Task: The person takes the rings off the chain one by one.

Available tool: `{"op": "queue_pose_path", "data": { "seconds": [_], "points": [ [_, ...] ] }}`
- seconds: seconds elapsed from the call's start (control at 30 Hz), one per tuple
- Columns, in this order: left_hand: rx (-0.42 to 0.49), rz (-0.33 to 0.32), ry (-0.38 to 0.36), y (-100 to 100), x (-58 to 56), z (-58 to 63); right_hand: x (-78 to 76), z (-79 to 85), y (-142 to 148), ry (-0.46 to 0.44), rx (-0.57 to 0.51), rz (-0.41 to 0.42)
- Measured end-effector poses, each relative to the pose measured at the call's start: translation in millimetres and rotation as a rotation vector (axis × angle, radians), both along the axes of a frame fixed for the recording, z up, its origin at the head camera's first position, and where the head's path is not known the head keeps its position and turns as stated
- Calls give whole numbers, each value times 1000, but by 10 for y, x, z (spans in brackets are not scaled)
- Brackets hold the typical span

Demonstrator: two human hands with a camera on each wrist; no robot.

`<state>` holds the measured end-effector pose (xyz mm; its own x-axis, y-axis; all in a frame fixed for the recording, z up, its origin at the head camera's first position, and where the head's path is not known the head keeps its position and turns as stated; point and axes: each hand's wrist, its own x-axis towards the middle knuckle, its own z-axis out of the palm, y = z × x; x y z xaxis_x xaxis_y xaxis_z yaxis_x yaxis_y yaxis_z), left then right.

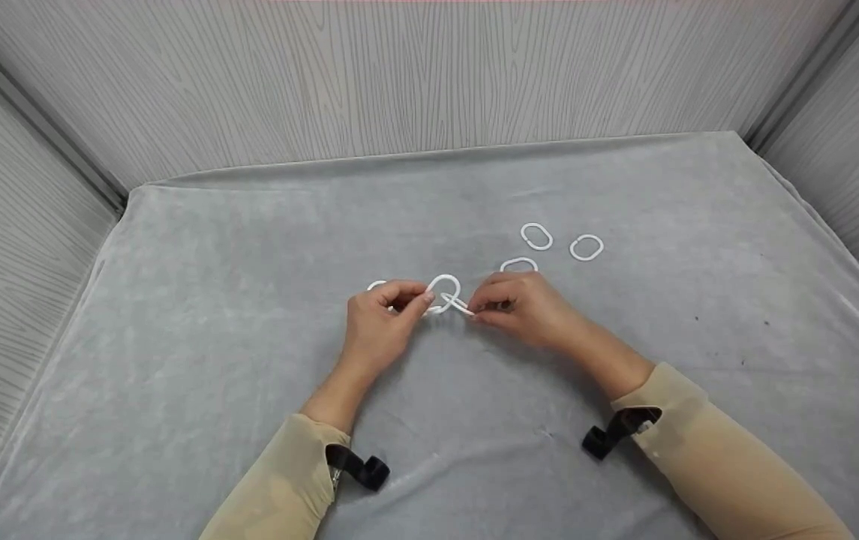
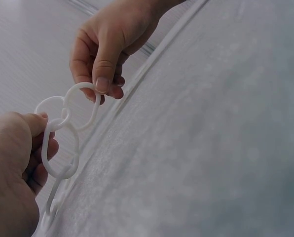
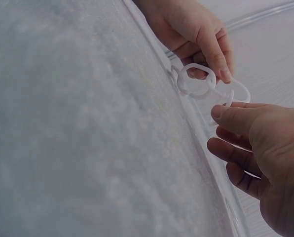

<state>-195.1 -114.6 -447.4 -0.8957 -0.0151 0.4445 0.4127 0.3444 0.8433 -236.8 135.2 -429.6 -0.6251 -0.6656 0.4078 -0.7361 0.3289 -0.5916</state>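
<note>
My left hand pinches a white oval plastic ring between thumb and fingertips. My right hand pinches a second white ring that passes through the first one. In the left wrist view, another ring hangs linked below the left hand's ring, and a further ring hangs below that, forming a short chain. The left hand partly hides this chain in the head view, where a bit of ring shows behind its fingers.
Loose white rings lie beyond the right hand: one ring, another ring to its right, and a ring partly hidden by that hand. Grey cloth covers the table. Wood-grain panels stand behind and at both sides.
</note>
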Motion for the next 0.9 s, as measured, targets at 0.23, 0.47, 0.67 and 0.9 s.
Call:
{"op": "queue_pose_path", "data": {
  "seconds": [0.23,0.47,0.67,0.9],
  "points": [
    [-2,-3,-5,3,-4,0,-4,0,6,-1,-8,4],
    [6,-3,-4,8,-5,6,-8,-19,9,1,-17,6],
    [2,-4,11,7,-10,-2,-6,-17,16,-22,-6,1],
    [6,-6,13,2,-10,-8,-9,-28,15,-5,-10,-1]
  ]
}}
